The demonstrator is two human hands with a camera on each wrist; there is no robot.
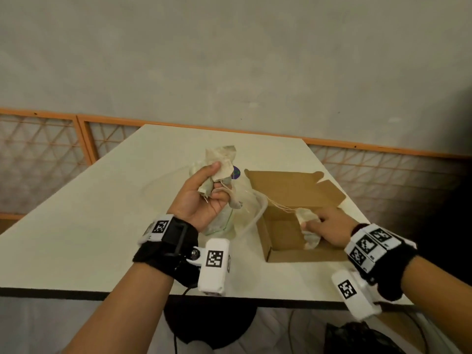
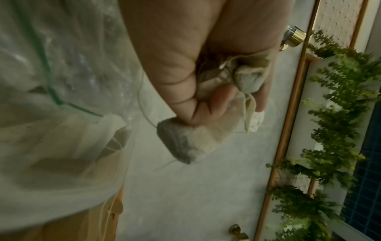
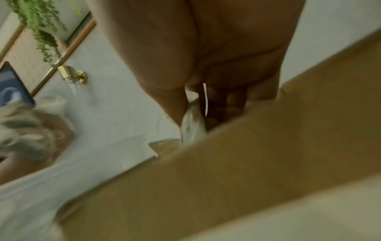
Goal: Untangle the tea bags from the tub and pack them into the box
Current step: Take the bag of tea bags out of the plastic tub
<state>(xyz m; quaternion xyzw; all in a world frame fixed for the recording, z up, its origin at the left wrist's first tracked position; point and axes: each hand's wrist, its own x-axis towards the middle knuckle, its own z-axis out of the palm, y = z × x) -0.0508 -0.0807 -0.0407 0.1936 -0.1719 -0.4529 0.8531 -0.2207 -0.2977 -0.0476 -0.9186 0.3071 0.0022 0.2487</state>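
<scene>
Grey plaster wall and orange-framed lattice panels are standing behind the pale rectangular surface (image 1: 102, 200) on which the work is taking place.

**Hazards**

- Thin pale strings (image 1: 278, 204) are running taut from the crumpled cluster of beige paper tea bags (image 1: 219, 162) to the single white tea bag (image 1: 310, 226). Pulling the two apart while the strings are knotted is likely to tear a bag or snap a string.
- The left hand (image 1: 201, 198) is gripping the cluster tightly, fingers curled round it above the tub. Squeezing harder is liable to split the paper and spill the contents.
- The right hand (image 1: 329, 228) is pinching the single bag at the box rim. If the strings are not freed first, releasing it is likely to let it be dragged back out.
- The tub is light and close to the left forearm; a sideways tug on the strings could tip it.

**Containers**

- The clear plastic tub (image 1: 245, 221) with a green line on its wall is sitting at the centre of the surface, at 9 o'clock of the box. Whether further bags are lying inside cannot be determined.
- The open brown cardboard box (image 1: 281, 236), lid flap folded back toward 12 o'clock, is receiving the single bag at its 3 o'clock wall; the visible floor is otherwise showing bare cardboard.
</scene>
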